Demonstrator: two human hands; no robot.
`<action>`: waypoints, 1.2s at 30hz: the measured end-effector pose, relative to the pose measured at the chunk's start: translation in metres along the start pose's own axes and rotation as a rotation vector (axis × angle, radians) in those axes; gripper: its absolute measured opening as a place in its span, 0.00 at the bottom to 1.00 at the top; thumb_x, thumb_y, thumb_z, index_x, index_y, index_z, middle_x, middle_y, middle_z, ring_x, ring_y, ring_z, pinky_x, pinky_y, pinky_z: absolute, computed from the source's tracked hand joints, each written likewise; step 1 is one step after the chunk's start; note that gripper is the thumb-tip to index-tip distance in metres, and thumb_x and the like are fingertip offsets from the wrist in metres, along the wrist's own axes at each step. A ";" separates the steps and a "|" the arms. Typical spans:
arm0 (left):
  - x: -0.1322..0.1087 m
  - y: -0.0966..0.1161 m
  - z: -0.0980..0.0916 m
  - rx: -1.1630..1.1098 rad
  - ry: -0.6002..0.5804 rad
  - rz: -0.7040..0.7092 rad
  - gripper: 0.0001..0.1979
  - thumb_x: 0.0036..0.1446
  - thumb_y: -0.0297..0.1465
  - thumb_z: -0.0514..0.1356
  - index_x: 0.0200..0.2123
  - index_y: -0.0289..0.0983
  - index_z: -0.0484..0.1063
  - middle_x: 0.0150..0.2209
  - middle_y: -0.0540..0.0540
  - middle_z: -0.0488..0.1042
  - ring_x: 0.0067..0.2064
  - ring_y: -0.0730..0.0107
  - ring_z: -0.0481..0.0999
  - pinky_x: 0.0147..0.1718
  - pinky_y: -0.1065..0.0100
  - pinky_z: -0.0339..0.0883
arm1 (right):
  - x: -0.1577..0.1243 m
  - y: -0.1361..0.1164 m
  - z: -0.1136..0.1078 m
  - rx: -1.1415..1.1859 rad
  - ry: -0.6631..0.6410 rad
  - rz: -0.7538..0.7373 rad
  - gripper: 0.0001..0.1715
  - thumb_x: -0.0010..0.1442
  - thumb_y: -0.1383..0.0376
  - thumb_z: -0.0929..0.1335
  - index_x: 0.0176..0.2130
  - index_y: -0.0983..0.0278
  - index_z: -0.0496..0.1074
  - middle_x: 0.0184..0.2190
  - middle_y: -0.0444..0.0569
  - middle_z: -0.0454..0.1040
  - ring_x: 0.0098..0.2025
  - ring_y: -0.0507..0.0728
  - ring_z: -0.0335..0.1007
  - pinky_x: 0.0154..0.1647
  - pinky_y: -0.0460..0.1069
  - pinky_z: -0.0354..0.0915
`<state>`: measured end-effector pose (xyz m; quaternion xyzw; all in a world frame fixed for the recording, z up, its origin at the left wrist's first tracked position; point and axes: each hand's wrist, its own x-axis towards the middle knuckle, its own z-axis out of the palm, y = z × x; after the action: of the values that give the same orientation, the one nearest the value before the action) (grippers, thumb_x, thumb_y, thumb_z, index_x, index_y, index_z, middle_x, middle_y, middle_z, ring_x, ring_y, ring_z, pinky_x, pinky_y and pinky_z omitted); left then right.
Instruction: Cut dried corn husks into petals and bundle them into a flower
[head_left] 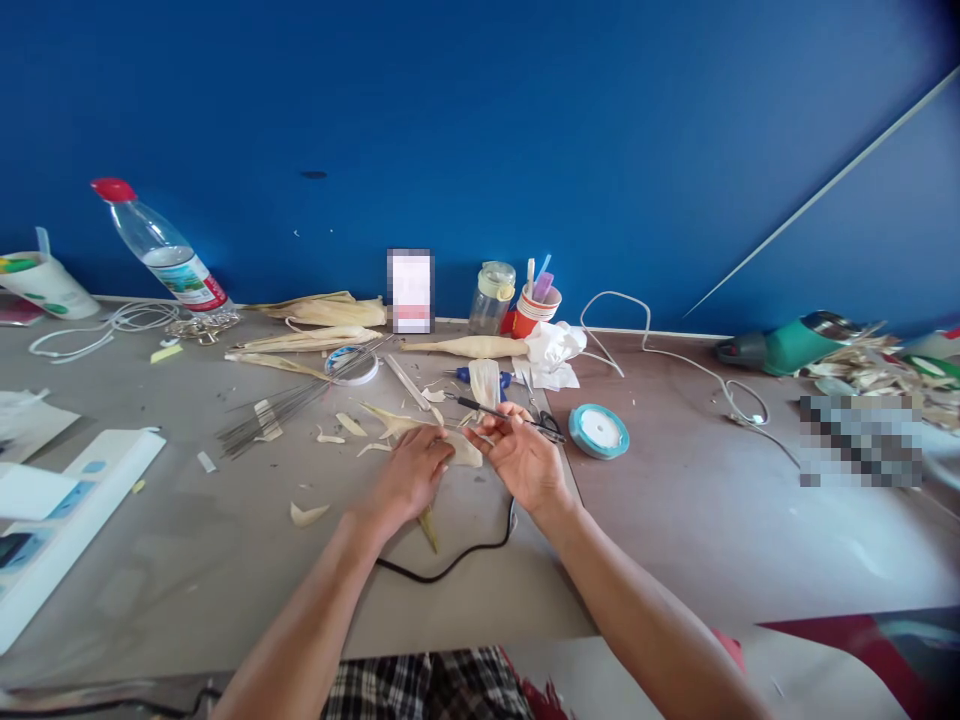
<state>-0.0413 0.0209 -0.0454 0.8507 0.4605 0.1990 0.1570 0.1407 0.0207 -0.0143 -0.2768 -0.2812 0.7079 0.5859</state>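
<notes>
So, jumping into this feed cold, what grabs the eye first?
The two hands at table centre: the left hand presses a pale husk strip while the right hand holds a thin dark tool. Behind them the deep blue wall fills the view, with a red-capped bottle far left.

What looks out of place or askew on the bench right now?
Husk scraps lie scattered on the table around the left hand and right hand. A black cord runs under the wrists. The water bottle appears tilted, though lens distortion may account for that.
</notes>
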 end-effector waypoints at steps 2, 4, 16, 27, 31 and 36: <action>0.000 0.000 -0.001 -0.002 -0.003 0.011 0.13 0.54 0.22 0.52 0.39 0.38 0.71 0.49 0.42 0.68 0.53 0.61 0.64 0.53 0.55 0.60 | -0.002 0.000 0.001 -0.002 -0.006 -0.013 0.10 0.51 0.61 0.69 0.34 0.57 0.65 0.26 0.41 0.67 0.32 0.53 0.67 0.48 0.60 0.65; 0.000 0.000 -0.001 -0.002 -0.019 0.028 0.14 0.53 0.21 0.52 0.40 0.39 0.71 0.48 0.43 0.69 0.53 0.62 0.65 0.52 0.55 0.61 | -0.004 0.002 0.003 0.005 -0.021 -0.008 0.10 0.51 0.62 0.69 0.33 0.57 0.64 0.24 0.39 0.66 0.31 0.53 0.66 0.47 0.60 0.65; 0.003 -0.001 -0.010 -0.078 0.026 0.044 0.10 0.57 0.27 0.52 0.33 0.38 0.75 0.45 0.43 0.74 0.50 0.62 0.70 0.52 0.56 0.62 | 0.006 0.014 -0.001 -0.004 0.211 0.057 0.11 0.49 0.58 0.68 0.31 0.62 0.69 0.20 0.42 0.67 0.28 0.53 0.66 0.40 0.53 0.66; 0.001 -0.002 -0.013 -0.186 0.021 -0.033 0.11 0.52 0.21 0.51 0.30 0.38 0.72 0.48 0.43 0.72 0.51 0.63 0.70 0.50 0.59 0.65 | -0.003 0.025 -0.005 -0.687 0.239 -0.094 0.10 0.51 0.60 0.66 0.26 0.63 0.62 0.17 0.37 0.57 0.21 0.48 0.52 0.23 0.45 0.50; 0.002 -0.001 -0.009 -0.167 0.019 -0.047 0.09 0.52 0.22 0.53 0.31 0.38 0.70 0.47 0.43 0.72 0.51 0.62 0.68 0.51 0.58 0.65 | -0.003 0.024 -0.008 -0.761 0.194 -0.095 0.11 0.55 0.59 0.63 0.25 0.62 0.61 0.16 0.37 0.53 0.20 0.48 0.48 0.22 0.45 0.47; 0.003 -0.004 -0.002 -0.168 0.033 -0.043 0.10 0.54 0.22 0.50 0.31 0.37 0.70 0.46 0.43 0.71 0.50 0.62 0.69 0.49 0.59 0.65 | -0.001 0.024 -0.010 -0.691 0.194 -0.058 0.11 0.56 0.59 0.61 0.27 0.63 0.66 0.13 0.37 0.57 0.19 0.49 0.53 0.22 0.45 0.51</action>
<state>-0.0442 0.0256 -0.0453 0.8210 0.4630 0.2475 0.2242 0.1319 0.0166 -0.0389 -0.5163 -0.4549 0.5245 0.5013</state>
